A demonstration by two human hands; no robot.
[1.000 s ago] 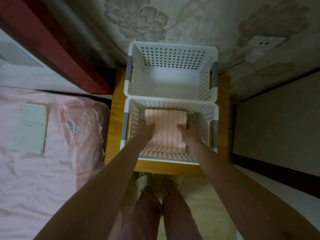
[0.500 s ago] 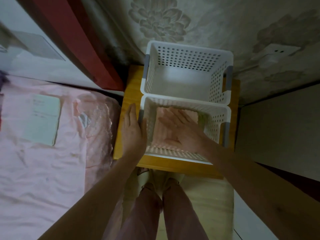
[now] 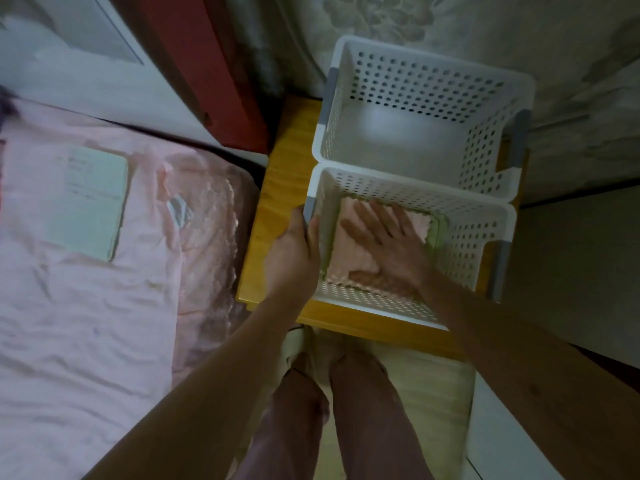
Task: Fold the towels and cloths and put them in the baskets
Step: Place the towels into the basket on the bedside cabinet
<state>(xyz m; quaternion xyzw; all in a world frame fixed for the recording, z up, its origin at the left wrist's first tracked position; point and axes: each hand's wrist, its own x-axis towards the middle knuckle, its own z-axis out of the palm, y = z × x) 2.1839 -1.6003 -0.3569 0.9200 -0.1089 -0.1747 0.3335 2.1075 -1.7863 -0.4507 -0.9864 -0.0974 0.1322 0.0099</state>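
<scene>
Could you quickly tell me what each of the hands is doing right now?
Left hand: gripping the near basket by its left rim.
Right hand: open, flat on the pink towel.

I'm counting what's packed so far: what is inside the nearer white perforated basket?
A folded pink ribbed towel lies in it, on a green cloth showing only at the edges. The right hand presses flat on the towel, hiding part of it; anything deeper is covered.

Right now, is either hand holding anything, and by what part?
Left hand grips the near basket by its left rim, at the grey handle. Right hand holds nothing; it lies flat, open, on the pink towel inside.
</scene>
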